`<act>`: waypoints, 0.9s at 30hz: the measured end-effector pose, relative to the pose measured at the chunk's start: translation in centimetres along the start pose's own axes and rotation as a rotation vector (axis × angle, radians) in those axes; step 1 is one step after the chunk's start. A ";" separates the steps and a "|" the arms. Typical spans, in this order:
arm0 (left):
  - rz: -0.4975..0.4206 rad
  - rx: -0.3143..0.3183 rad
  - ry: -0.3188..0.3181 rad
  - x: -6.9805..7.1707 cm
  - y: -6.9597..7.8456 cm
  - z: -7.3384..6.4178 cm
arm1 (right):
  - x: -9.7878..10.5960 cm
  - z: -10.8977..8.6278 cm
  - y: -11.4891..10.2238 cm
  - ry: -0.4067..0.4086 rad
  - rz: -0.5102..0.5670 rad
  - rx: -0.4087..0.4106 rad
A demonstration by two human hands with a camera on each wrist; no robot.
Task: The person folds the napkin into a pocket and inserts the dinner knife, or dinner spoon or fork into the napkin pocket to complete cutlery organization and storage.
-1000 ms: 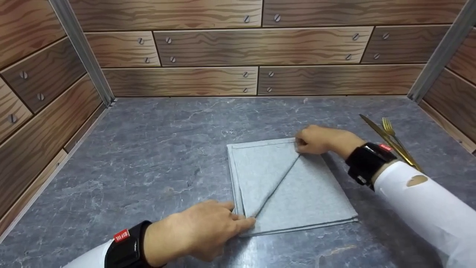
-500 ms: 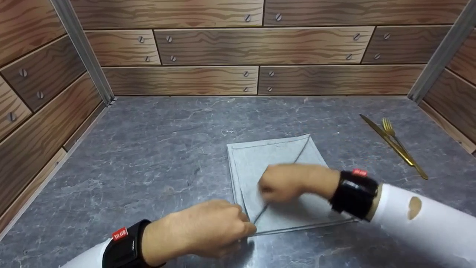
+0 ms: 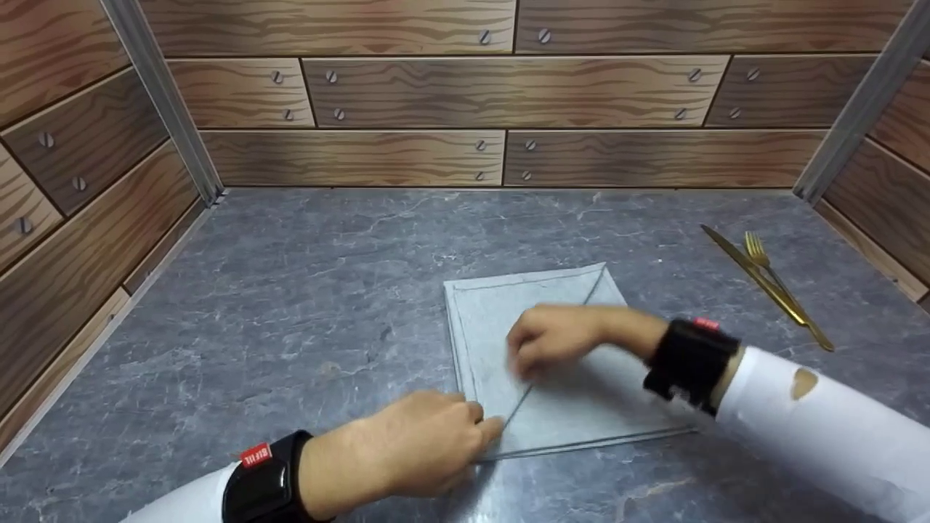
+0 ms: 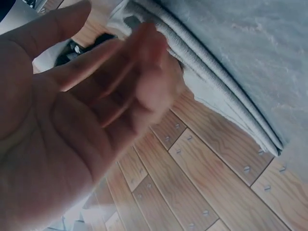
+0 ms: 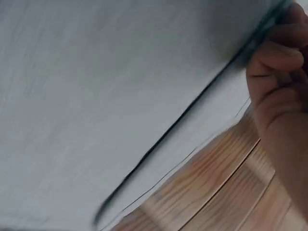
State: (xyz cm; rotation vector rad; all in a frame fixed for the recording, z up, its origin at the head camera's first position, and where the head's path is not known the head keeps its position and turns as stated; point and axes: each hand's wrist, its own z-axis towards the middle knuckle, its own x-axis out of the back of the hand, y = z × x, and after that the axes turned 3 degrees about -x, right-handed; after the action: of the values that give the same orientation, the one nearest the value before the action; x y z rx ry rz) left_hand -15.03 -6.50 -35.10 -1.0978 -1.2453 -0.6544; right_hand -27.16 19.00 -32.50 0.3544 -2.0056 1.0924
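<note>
A grey cloth napkin [image 3: 501, 319] lies folded on the grey marble table [image 3: 290, 290], with a diagonal fold running from its far right corner to its near left corner. My left hand [image 3: 481, 428] presses the near left corner down with fairly straight fingers; in the left wrist view the left hand [image 4: 139, 53] shows an open palm next to the napkin's [image 4: 226, 91] stacked edges. My right hand [image 3: 524, 357] rests with curled fingers on the middle of the diagonal fold. The right wrist view shows the right hand's fingers [image 5: 279, 62] curled beside the fold edge of the napkin [image 5: 96, 96].
A gold knife [image 3: 752, 276] and a gold fork [image 3: 777, 283] lie side by side at the far right of the table. Wood-patterned walls [image 3: 508, 94] enclose the table at the back and both sides.
My right hand left the napkin's far right corner and slid down along the diagonal fold to its middle. My left hand stayed on the near left corner.
</note>
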 end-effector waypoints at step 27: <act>-0.053 0.106 -0.118 -0.9 0.9 -0.6 | 4.5 8.3 0.2 0.168 -0.265 -0.072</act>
State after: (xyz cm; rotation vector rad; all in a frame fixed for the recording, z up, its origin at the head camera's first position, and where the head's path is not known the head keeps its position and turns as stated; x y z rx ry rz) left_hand -14.26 -6.89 -36.22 -1.0307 -1.3981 -0.5635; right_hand -34.45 13.08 -31.66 0.4605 -1.7861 0.8540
